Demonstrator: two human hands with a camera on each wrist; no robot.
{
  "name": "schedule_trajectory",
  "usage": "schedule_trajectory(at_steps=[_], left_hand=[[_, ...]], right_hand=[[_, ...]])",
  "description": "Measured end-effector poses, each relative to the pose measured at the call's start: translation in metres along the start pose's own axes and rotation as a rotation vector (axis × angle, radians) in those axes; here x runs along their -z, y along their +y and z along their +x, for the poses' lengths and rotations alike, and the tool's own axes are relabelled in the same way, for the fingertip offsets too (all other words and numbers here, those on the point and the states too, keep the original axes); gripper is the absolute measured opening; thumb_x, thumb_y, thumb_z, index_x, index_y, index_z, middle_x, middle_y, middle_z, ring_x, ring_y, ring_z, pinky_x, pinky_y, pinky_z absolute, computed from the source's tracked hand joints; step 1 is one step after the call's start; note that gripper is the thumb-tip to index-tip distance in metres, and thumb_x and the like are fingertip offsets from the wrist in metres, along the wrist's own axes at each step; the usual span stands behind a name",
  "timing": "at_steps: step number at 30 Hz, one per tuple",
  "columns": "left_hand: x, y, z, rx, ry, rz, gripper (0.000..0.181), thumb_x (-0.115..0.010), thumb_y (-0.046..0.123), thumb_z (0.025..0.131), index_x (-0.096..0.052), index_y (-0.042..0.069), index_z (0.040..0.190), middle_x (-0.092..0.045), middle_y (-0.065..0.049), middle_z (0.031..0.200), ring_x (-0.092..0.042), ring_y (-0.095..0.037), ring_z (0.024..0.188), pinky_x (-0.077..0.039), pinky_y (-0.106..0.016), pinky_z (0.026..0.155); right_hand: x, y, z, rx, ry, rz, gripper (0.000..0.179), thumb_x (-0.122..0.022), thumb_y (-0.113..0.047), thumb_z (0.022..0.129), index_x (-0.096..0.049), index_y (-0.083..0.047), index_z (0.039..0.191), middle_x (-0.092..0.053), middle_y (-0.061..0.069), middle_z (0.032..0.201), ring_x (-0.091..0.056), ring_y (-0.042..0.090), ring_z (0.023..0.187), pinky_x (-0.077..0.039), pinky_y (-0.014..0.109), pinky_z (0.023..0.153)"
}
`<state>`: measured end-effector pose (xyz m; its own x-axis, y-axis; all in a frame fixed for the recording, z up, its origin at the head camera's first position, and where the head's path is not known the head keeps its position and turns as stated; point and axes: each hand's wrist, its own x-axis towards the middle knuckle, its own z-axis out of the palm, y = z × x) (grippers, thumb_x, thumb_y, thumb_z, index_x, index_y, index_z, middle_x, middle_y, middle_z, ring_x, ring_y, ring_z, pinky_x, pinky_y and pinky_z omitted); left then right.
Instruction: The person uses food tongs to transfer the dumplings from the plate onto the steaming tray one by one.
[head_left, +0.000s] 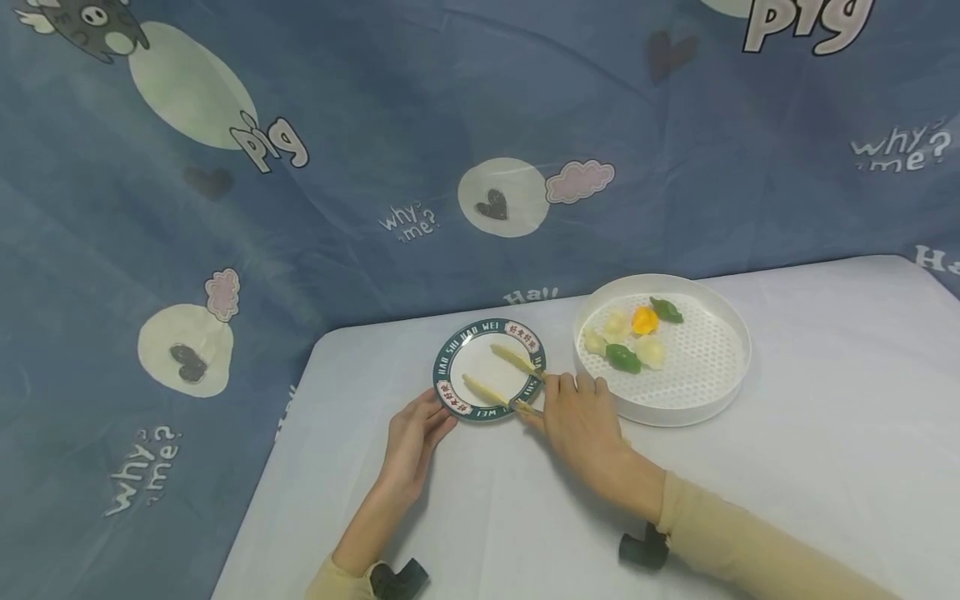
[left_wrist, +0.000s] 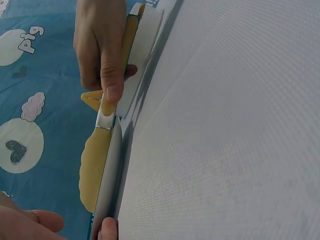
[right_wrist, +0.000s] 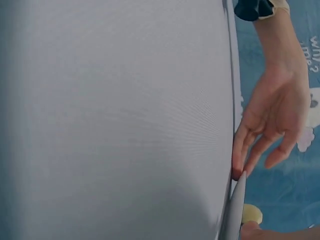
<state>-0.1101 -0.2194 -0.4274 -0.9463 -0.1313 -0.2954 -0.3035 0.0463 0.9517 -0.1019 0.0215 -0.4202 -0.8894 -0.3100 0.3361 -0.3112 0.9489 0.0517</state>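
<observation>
Chopsticks (head_left: 504, 377) are the main thing going on: the right hand (head_left: 581, 425) has its fingers curled round the near ends of the pair, pinching them, and the tips lie out over the little plate (head_left: 450, 367) just ahead of the grip. It's a white plate with a dark green rim and lettering round it, sitting on the pale tablecloth (head_left: 825, 433). One stick lies toward the far side of the plate, the other closer to the near edge, both slanting away from the fingers.

Over on the other side of the plate from the grip, the left hand (head_left: 415, 433) has relaxed, mostly straight fingers resting against the plate's near-left rim. It isn't wrapped around anything; the right wrist view shows the fingertips (right_wrist: 239, 167) just touching the edge.

Just beyond the gripping hand, on its outer side, there's a round white steamer tray (head_left: 712, 400) with a perforated bottom. It holds a cluster of dumplings (head_left: 633, 337) toward its far-left part: a couple of green, one orange, some pale ones.
</observation>
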Motion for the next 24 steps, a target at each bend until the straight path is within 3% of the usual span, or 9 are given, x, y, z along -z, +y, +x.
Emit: schedule_trajectory(at_steps=[4,9,16,20,24], left_hand=[[0.000,-0.001,-0.001,0.001,-0.005,-0.001,0.062,-0.043,0.012,0.108,-0.029,-0.007,0.165,-0.047,-0.028,0.157,-0.053,-0.036,0.148,-0.060,-0.020,0.114],[0.001,-0.001,-0.002,-0.001,-0.008,-0.006,0.061,-0.044,0.012,0.108,-0.030,-0.008,0.164,-0.047,-0.028,0.157,-0.053,-0.036,0.148,-0.060,-0.020,0.113],[0.005,-0.001,-0.004,-0.004,-0.007,0.006,0.062,-0.044,0.013,0.108,-0.030,-0.007,0.165,-0.046,-0.027,0.158,-0.052,-0.036,0.149,-0.059,-0.019,0.114],[0.005,-0.001,-0.003,-0.012,-0.008,0.003,0.061,-0.045,0.014,0.109,-0.030,-0.007,0.165,-0.046,-0.027,0.158,-0.052,-0.037,0.148,-0.059,-0.021,0.115],[0.003,-0.001,0.000,-0.018,-0.008,0.006,0.062,-0.044,0.014,0.109,-0.030,-0.008,0.164,-0.046,-0.028,0.158,-0.053,-0.036,0.147,-0.059,-0.022,0.115]], right_hand=[[-0.003,-0.001,-0.003,-0.009,-0.021,-0.039,0.072,-0.069,-0.069,0.093,-0.068,0.001,0.109,-0.060,0.007,0.080,-0.049,0.020,0.072,-0.045,0.032,0.061],[-0.007,-0.004,-0.006,-0.053,-0.054,-0.011,0.079,-0.072,-0.077,0.085,-0.065,0.001,0.100,-0.058,0.007,0.076,-0.048,0.020,0.070,-0.046,0.033,0.062],[-0.011,-0.007,-0.007,-0.058,-0.027,0.008,0.079,-0.074,-0.077,0.084,-0.062,0.000,0.095,-0.053,0.007,0.072,-0.046,0.022,0.067,-0.044,0.031,0.059],[-0.011,-0.005,-0.007,-0.037,-0.050,-0.017,0.083,-0.073,-0.077,0.085,-0.064,0.004,0.100,-0.053,0.009,0.076,-0.049,0.023,0.070,-0.047,0.032,0.061],[-0.006,0.002,-0.009,-0.031,-0.128,0.060,0.087,-0.074,-0.072,0.088,-0.063,0.010,0.115,-0.060,0.015,0.091,-0.059,0.028,0.085,-0.058,0.037,0.071]])
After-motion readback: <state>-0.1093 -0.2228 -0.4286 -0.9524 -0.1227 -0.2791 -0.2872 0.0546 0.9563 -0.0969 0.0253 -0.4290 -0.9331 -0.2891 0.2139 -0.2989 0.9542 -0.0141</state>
